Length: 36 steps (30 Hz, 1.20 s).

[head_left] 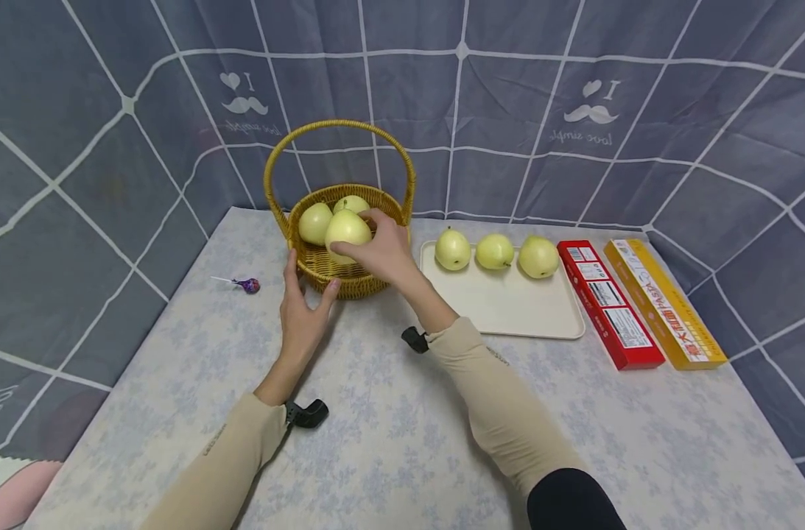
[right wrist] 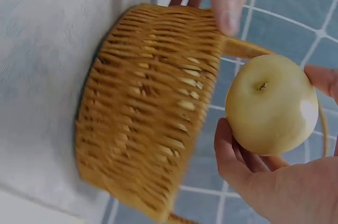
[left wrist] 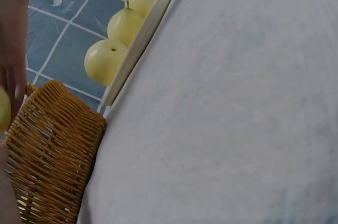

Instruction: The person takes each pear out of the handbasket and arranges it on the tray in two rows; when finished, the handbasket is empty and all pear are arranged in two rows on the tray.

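My right hand (head_left: 387,252) holds a pale yellow-green pear (head_left: 346,230) between thumb and fingers, over the opening of a wicker basket (head_left: 352,287) with a tall hoop handle. The right wrist view shows this pear (right wrist: 272,105) just above the rim, clear of the weave. Inside the basket, at the back and left, sit two more pears, one at the left (head_left: 314,223) and one behind (head_left: 353,202). My left hand (head_left: 300,318) touches the basket's left front side, its fingers extended and thumb near the rim. The left wrist view shows only part of that hand.
Right of the basket lies a cream tray (head_left: 524,316) with three pears (head_left: 494,252) along its back edge. Beyond it are a red box (head_left: 610,305) and a yellow pasta box (head_left: 663,302). A wrapped lollipop (head_left: 246,285) lies at the left. Grid-patterned curtains (head_left: 508,110) stand behind.
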Each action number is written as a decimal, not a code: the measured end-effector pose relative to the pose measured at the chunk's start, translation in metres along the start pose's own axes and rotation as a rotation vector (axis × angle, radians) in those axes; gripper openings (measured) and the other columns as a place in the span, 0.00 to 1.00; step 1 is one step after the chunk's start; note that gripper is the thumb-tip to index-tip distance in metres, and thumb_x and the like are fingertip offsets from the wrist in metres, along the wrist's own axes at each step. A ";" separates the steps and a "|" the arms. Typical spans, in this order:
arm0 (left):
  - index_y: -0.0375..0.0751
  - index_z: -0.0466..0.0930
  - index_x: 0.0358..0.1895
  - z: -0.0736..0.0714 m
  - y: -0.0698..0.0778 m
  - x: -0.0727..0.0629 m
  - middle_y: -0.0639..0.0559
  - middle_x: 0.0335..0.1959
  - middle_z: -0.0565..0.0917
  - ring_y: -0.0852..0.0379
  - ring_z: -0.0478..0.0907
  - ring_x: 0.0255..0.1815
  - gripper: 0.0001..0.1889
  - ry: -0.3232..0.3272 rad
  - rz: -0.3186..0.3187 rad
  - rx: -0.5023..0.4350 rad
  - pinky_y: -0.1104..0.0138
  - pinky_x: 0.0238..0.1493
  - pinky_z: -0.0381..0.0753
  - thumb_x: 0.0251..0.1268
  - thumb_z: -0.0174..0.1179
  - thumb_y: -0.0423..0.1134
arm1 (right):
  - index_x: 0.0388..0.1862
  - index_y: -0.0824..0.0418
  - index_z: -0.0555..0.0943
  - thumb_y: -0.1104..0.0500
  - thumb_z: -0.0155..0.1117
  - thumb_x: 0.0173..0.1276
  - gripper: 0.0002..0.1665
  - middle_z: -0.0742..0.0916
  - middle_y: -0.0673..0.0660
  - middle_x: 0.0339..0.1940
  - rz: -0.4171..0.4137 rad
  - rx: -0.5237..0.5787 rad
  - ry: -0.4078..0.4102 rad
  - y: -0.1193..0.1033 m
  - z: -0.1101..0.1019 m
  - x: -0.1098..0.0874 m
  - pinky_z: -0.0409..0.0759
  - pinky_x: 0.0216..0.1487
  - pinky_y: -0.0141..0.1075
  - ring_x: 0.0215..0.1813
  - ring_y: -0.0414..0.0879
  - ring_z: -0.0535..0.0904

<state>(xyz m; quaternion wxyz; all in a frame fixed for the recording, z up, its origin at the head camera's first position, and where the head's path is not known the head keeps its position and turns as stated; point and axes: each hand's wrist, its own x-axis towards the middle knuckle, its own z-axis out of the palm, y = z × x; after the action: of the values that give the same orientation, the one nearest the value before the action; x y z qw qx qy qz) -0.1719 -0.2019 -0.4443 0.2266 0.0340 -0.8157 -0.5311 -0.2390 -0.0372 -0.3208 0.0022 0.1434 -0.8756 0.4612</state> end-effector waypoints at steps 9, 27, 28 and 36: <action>0.56 0.42 0.88 0.001 -0.001 -0.001 0.52 0.88 0.51 0.44 0.57 0.85 0.48 0.003 0.010 -0.001 0.47 0.83 0.60 0.76 0.65 0.53 | 0.70 0.57 0.78 0.42 0.80 0.61 0.42 0.87 0.54 0.62 -0.022 0.035 0.045 0.012 -0.038 -0.028 0.84 0.58 0.44 0.59 0.49 0.83; 0.53 0.43 0.88 0.004 -0.002 0.002 0.48 0.88 0.52 0.44 0.58 0.85 0.48 -0.007 0.027 -0.020 0.47 0.83 0.61 0.76 0.65 0.51 | 0.67 0.65 0.77 0.43 0.79 0.61 0.43 0.85 0.62 0.60 0.168 -0.022 0.016 0.084 -0.073 -0.061 0.80 0.62 0.49 0.61 0.55 0.81; 0.53 0.43 0.88 0.004 -0.001 0.002 0.47 0.88 0.52 0.44 0.59 0.84 0.48 -0.007 0.025 -0.019 0.48 0.83 0.61 0.76 0.65 0.52 | 0.67 0.65 0.78 0.43 0.79 0.61 0.42 0.86 0.62 0.59 0.175 -0.033 0.007 0.088 -0.074 -0.062 0.81 0.62 0.49 0.61 0.55 0.81; 0.56 0.43 0.88 0.004 -0.003 0.004 0.45 0.87 0.54 0.44 0.60 0.84 0.48 0.002 0.006 -0.021 0.49 0.83 0.61 0.75 0.65 0.52 | 0.63 0.66 0.81 0.38 0.78 0.62 0.42 0.87 0.65 0.58 0.198 -0.160 -0.156 0.108 -0.078 -0.067 0.82 0.59 0.48 0.59 0.57 0.83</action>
<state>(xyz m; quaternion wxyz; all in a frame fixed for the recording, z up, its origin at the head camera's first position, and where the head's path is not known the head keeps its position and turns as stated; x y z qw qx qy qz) -0.1778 -0.2009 -0.4471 0.2295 0.0295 -0.8099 -0.5390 -0.2122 0.1004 -0.3718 -0.1001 0.0911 -0.9169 0.3754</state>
